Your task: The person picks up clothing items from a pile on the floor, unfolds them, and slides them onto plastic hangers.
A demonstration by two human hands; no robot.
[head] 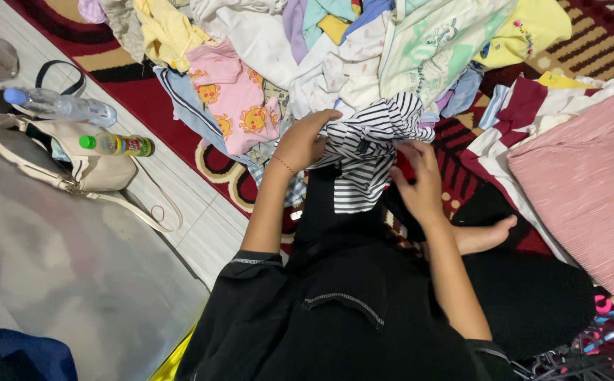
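Note:
A black-and-white striped garment lies bunched in front of me, over my lap. My left hand grips its left edge with the fingers curled over the cloth. My right hand holds its right side, fingers closed on the fabric beside a small red patch. Beyond both hands a big heap of mixed clothes covers the red patterned rug, with a pink sun-print piece nearest my left hand.
A folded pink ribbed garment lies on a stack at right. On the tiled floor at left rest a cream handbag and two plastic bottles. My bare foot sticks out beside my lap. Hangers lie at bottom right.

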